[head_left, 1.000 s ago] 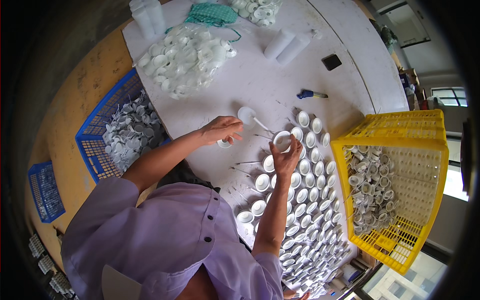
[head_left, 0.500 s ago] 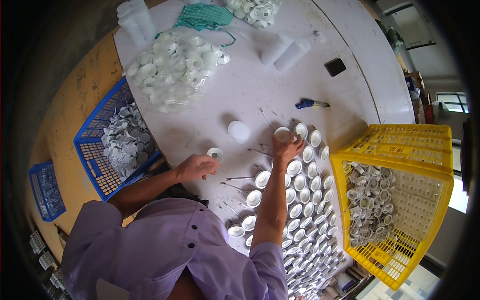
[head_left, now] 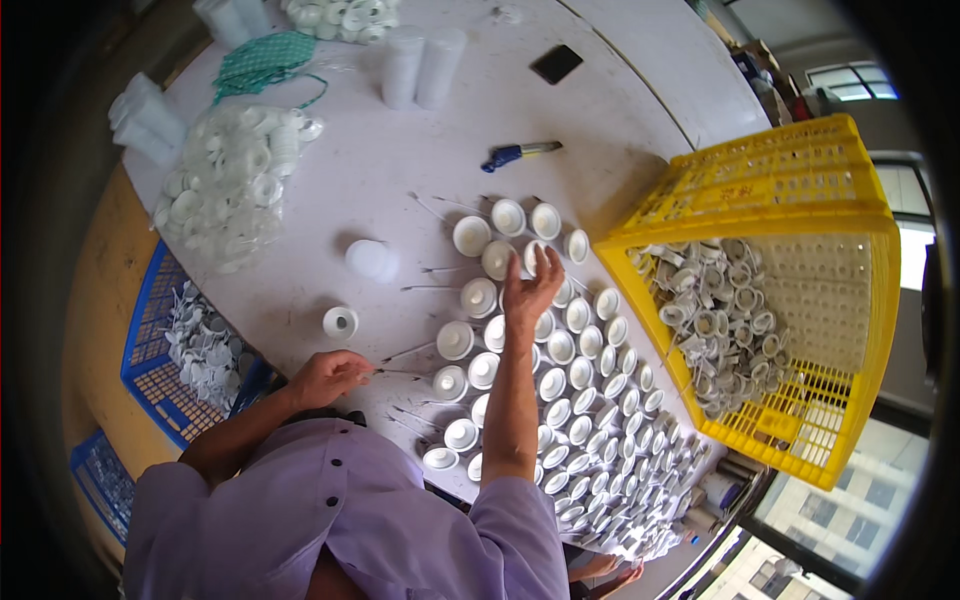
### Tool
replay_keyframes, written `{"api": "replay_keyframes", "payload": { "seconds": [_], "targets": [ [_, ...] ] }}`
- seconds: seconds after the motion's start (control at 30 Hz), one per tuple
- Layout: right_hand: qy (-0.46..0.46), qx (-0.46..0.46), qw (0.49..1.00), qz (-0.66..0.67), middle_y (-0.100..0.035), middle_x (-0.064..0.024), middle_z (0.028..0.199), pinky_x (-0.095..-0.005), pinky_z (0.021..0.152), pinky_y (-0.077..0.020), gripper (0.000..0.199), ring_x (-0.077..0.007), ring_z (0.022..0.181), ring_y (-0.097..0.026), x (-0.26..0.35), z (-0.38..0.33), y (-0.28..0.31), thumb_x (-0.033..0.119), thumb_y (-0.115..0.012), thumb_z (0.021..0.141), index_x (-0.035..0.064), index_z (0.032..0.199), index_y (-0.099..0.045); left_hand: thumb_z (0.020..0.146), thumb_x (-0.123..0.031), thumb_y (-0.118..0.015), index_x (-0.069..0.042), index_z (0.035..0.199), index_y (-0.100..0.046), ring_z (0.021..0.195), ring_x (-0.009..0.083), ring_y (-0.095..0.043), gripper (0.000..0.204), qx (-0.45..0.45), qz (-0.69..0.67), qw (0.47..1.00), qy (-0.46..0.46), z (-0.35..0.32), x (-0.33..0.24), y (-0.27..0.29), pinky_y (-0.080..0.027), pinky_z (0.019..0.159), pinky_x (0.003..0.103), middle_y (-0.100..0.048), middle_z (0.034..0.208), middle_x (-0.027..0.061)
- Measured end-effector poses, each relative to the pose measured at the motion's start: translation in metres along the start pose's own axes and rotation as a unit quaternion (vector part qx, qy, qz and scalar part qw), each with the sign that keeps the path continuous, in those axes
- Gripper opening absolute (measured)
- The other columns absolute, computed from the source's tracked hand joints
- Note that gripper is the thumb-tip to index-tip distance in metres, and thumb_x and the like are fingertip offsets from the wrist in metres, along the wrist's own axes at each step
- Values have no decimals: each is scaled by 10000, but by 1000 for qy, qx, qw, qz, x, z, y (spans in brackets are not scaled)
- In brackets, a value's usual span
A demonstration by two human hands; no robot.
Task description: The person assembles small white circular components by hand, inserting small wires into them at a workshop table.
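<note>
Rows of white round cup-shaped parts point(head_left: 455, 340) with thin wires on their left side cover the right part of the table. My right hand point(head_left: 530, 292) is over the upper rows, thumb and fingers apart, its fingertips by a cup part point(head_left: 537, 257). At the table's near edge my left hand point(head_left: 335, 377) has its fingers drawn together at the tip of a wire point(head_left: 400, 373); whether they grip it is hidden. Above that hand stands a single white ring-shaped part point(head_left: 340, 322). Farther up lies a small pile of translucent white discs point(head_left: 370, 260).
A yellow crate point(head_left: 770, 210) of white parts stands tilted at right, a blue basket point(head_left: 150, 330) of parts at left. A bag of white rings point(head_left: 230, 180), a green cloth point(head_left: 262, 65), disc stacks point(head_left: 425, 70), a blue cutter point(head_left: 510, 156) and a black phone-like object point(head_left: 557, 64) lie beyond.
The view has shifted, so the table appears lower left. My right hand has let go of a cup part, left in the top row, and moved right and nearer. My left hand has moved nearer the wires.
</note>
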State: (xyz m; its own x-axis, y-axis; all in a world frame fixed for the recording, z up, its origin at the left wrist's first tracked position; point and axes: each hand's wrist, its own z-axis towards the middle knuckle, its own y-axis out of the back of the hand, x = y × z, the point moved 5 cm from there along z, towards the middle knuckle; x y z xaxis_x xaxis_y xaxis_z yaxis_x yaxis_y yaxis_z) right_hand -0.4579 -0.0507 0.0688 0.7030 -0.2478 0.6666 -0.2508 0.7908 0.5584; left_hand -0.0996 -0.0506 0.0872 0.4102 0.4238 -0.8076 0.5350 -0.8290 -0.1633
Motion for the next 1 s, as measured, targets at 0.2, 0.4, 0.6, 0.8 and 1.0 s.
{"api": "replay_keyframes", "payload": {
  "seconds": [0.2, 0.4, 0.6, 0.8, 1.0],
  "targets": [
    [-173, -171, 930, -274, -625, -200, 1019, -398, 823, -475, 473, -329, 901, -612, -169, 55, 167, 306, -713, 760, -18, 1088, -610, 907, -94, -530, -1, 1074, -586, 916, 142, -643, 200, -54, 25, 998, 21, 0, -13, -6, -483, 618, 232, -654, 1008, 68],
    [-241, -185, 893, -333, -575, -216, 1102, -449, 862, -456, 657, -391, 1000, -564, -260, 82, 227, 372, -752, 660, 6, 1168, -552, 898, -103, -543, -1, 1061, -602, 843, 119, -637, 201, -79, 43, 994, 59, 8, -13, -20, -479, 597, 232, -658, 983, 82],
    [-268, -83, 867, -411, -471, -176, 1265, -447, 942, -391, 687, -377, 1129, -459, -260, 106, 216, 372, -714, 693, 89, 1267, -464, 920, -112, -500, 15, 1015, -607, 744, 104, -610, 192, -104, 107, 986, 77, 11, -24, -29, -484, 582, 242, -667, 929, 113],
    [-237, -56, 853, -462, -482, -154, 1255, -425, 967, -364, 611, -362, 1122, -464, -254, 101, 219, 289, -665, 714, 83, 1253, -462, 897, -111, -552, -6, 1030, -614, 799, 102, -632, 181, -114, 87, 988, 64, 14, -26, -32, -488, 588, 229, -672, 946, 90],
    [-159, -102, 901, -392, -506, -225, 1182, -444, 950, -385, 678, -379, 1144, -440, -215, 67, 236, 243, -701, 666, 25, 1246, -425, 918, -101, -529, 11, 1054, -573, 938, 145, -643, 182, -76, 81, 994, 6, 14, -30, -37, -498, 607, 235, -657, 1016, 99]
  ]
}}
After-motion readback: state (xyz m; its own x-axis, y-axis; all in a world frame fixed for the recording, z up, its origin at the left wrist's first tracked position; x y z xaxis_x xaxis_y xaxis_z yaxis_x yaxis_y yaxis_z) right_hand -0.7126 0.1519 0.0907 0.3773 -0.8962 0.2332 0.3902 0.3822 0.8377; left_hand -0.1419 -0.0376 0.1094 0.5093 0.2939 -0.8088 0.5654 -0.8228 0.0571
